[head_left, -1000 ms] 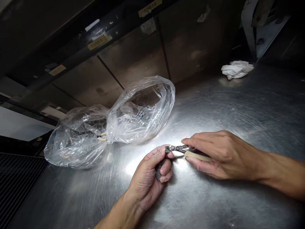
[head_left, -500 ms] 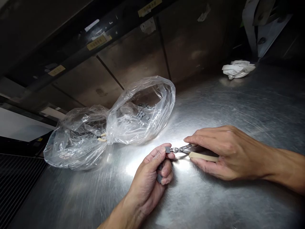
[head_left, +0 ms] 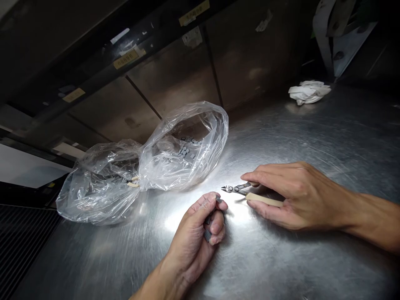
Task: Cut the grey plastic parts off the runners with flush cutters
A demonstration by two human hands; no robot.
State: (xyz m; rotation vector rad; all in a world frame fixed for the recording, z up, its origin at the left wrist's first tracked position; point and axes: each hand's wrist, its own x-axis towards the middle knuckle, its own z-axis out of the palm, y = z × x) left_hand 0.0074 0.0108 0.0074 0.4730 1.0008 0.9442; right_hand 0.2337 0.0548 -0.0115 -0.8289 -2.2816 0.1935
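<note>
My left hand [head_left: 200, 229] pinches a small grey ribbed part [head_left: 218, 200] between thumb and forefinger. More grey parts [head_left: 207, 235] are tucked under its curled fingers, partly hidden. My right hand [head_left: 300, 198] is closed around side cutters [head_left: 239, 190] with cream-coloured grips. Their pointed jaws lie just above and beyond the fingertips of my left hand, apart from the pinched part. Behind my hands stands an open clear plastic bag [head_left: 175, 177] with many small grey parts [head_left: 186, 151] inside.
A second clear bag [head_left: 93, 200] lies to the left, with a cream-handled tool [head_left: 133, 183] at its edge. A crumpled white cloth [head_left: 309, 92] rests at the back right of the metal table [head_left: 265, 266]. A dark panelled wall [head_left: 184, 79] bounds the back.
The cutters' jaws have come away from the grey part and moved slightly up. My left fingers have turned that part, so less of it shows.
</note>
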